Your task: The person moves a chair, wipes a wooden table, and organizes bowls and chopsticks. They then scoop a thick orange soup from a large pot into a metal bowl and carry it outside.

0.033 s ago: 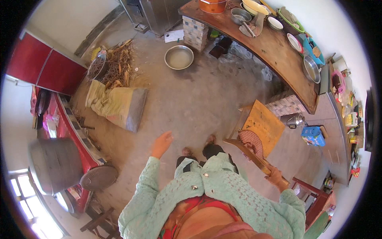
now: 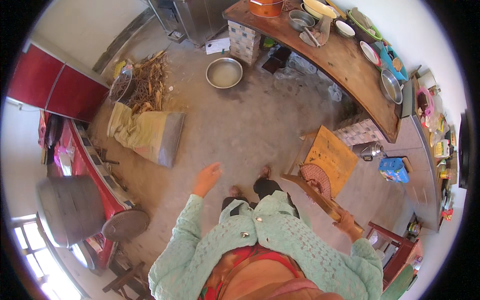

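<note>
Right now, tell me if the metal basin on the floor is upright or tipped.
Upright: the basin sits flat on the floor, its round open mouth facing up.

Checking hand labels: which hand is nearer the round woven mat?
Right. The right hand grips the wooden stool just below the mat; the left hand hangs empty, well off to the mat's left.

Blue rectangular box [image 2: 393, 169] on the grey counter, tan sack [image 2: 145, 134] lying on the floor

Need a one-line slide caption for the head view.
Standing on a concrete kitchen floor, the person's right hand grips a long wooden board; the left hand hangs free, open, above the floor.
</note>
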Tool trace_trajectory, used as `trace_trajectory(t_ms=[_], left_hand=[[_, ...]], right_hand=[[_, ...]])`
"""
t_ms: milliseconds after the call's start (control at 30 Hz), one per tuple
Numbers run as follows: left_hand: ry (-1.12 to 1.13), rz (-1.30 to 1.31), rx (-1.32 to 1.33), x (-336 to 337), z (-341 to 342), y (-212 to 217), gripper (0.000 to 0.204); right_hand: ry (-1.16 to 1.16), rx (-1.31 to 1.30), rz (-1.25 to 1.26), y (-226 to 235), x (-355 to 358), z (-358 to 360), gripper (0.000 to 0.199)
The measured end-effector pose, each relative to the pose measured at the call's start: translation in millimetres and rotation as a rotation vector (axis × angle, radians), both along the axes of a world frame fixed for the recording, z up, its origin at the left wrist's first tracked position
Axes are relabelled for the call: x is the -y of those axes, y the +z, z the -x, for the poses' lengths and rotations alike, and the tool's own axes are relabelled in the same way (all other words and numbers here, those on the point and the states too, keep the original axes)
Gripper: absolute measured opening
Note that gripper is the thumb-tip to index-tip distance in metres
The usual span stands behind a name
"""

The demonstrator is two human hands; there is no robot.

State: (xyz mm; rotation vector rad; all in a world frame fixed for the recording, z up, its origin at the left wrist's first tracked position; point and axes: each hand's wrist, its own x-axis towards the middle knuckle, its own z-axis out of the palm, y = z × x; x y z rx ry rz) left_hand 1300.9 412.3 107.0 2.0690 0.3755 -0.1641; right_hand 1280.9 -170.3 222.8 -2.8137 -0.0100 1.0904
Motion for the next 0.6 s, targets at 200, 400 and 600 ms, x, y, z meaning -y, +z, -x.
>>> trace_trajectory(t_ms=[200,400,600], left_hand=[[-0.246,-0.003,-0.020,43,-106,42,0.038],[-0.308,0.088,-0.071,48,-168,34,0.039],[-0.297,0.019,-0.198,28,-233,52,0.038]], right_hand=[[0.008,0.043,-0.079,-15,17,18,0.071],[0.054,-0.147,-0.017,8,1,-6,0.086],[0.034,-0.493,-0.253,15,2,-82,0.091]])
